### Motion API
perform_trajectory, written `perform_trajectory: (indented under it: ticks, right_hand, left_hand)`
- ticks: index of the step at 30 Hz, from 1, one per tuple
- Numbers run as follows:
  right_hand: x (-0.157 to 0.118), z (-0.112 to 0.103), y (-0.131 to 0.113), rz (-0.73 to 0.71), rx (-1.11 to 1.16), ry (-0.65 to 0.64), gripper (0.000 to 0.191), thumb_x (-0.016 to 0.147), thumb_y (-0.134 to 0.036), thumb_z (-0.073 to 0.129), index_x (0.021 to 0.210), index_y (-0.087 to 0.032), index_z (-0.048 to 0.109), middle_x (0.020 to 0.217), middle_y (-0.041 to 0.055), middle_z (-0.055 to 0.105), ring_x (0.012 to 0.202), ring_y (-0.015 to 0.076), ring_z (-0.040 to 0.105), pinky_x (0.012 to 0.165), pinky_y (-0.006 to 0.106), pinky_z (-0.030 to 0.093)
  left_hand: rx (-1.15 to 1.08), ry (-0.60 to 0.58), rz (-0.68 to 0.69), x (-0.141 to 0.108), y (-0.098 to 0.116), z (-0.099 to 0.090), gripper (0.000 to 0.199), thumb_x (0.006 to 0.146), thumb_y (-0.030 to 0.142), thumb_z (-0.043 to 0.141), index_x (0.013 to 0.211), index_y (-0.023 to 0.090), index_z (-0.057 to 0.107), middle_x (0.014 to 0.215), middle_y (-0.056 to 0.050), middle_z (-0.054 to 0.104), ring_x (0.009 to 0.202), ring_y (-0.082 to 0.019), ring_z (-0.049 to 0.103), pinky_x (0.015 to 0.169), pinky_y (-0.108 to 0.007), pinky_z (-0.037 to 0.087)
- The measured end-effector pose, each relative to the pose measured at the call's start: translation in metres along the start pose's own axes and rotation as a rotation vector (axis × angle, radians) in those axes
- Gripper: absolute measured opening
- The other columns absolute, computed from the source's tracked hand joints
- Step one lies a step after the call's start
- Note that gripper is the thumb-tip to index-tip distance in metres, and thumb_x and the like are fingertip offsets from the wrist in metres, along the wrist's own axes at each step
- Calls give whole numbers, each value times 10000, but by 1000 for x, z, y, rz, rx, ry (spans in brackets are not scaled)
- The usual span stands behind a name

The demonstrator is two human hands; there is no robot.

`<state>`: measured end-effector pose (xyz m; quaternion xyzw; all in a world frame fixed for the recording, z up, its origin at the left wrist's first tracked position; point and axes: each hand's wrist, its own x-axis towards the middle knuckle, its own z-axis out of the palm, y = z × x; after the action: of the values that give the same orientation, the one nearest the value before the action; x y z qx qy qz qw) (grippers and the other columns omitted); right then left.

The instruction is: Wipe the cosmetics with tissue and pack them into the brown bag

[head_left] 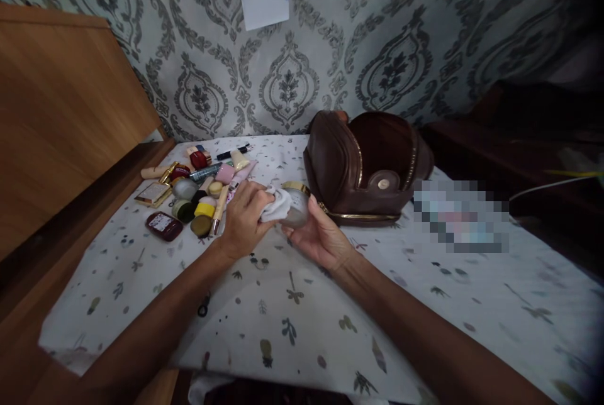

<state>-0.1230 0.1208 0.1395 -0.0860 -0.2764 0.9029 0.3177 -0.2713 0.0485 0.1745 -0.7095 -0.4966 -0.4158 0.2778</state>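
In left hand, white cloth; in right hand, illegibly marked jar.

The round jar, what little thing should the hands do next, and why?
Maybe the left hand could gently slide the cloth along the round jar, because the cloth seems to be against it and the right hand is holding it.

On the covered table before you, cosmetics lie grouped at your left, beside the panel. The bag stands to their right, near the wall behind. Your hands hold the jar between them. A blurred-out item lies right of the bag.
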Motion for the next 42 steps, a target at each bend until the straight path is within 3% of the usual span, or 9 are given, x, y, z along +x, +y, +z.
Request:
perform_trajectory:
  ticks: [3,9,15,18,24,27,33,37,42]
  right_hand:
    - [-2,1,-2,-2,8,22,339,717,-421,836,998,-279,708,985,-19,751,888,165,668,727,268,546]
    - [-5,-1,-3,33,-82,-6,339,711,-423,829,985,-263,711,948,-15,749,833,165,658,739,295,540]
    - [-3,0,-6,-13,-73,-34,319,700,-415,844,966,-297,713,969,-36,748,925,168,669,784,296,546]
    - [-3,0,-7,-13,-78,-39,317,679,-391,865,942,-294,718,954,-42,750,909,154,672,786,280,555]
    - [-3,-2,-3,-16,-94,-20,265,692,-346,850,893,-264,698,1013,-13,742,1008,184,659,854,336,571]
    - [-4,-1,-2,-10,-101,12,305,679,-329,860,930,-256,704,994,1,744,959,183,671,824,322,576]
    - [-5,4,-4,-42,-221,-16,575,681,-333,850,1216,-347,639,1114,-14,721,909,171,671,701,283,554]
    - [-4,9,-8,-34,-230,11,517,724,-461,798,1204,-332,654,1131,-11,716,794,137,639,595,235,510]
    - [-4,13,-14,-94,-265,41,448,717,-464,799,1128,-318,693,1133,-21,700,797,133,621,646,242,522]
  left_hand:
    - [-48,-26,-48,0,-1,-1,328,949,535,516,953,207,520,864,-46,589,814,-207,556,730,-328,457]
    - [-137,-195,-172,1,0,-3,598,860,679,555,1176,175,502,1038,-104,626,968,-258,605,819,-369,475]
    - [-108,-229,-252,-1,-4,-2,491,932,669,407,828,197,496,753,-25,568,735,-200,561,661,-302,414]
    - [-126,-247,-296,-2,-6,-2,512,924,685,404,776,201,473,718,-16,551,714,-193,551,656,-299,407]
    - [-257,-331,-341,-3,-7,0,690,762,800,553,1060,179,532,1006,-94,642,952,-272,613,808,-365,473]
    - [-306,-394,-379,-4,-9,4,778,653,783,690,1110,178,513,1049,-103,630,981,-301,611,798,-388,483]
    - [-445,-398,-502,-5,-10,6,566,701,638,760,954,184,535,866,-25,624,791,-215,597,671,-314,454]
    - [-567,-375,-571,-3,-11,4,547,702,593,779,977,173,561,848,-14,629,766,-196,595,660,-299,466]
    - [-644,-355,-616,-3,-13,4,531,737,584,755,1008,163,577,884,-32,646,807,-209,616,710,-327,503]
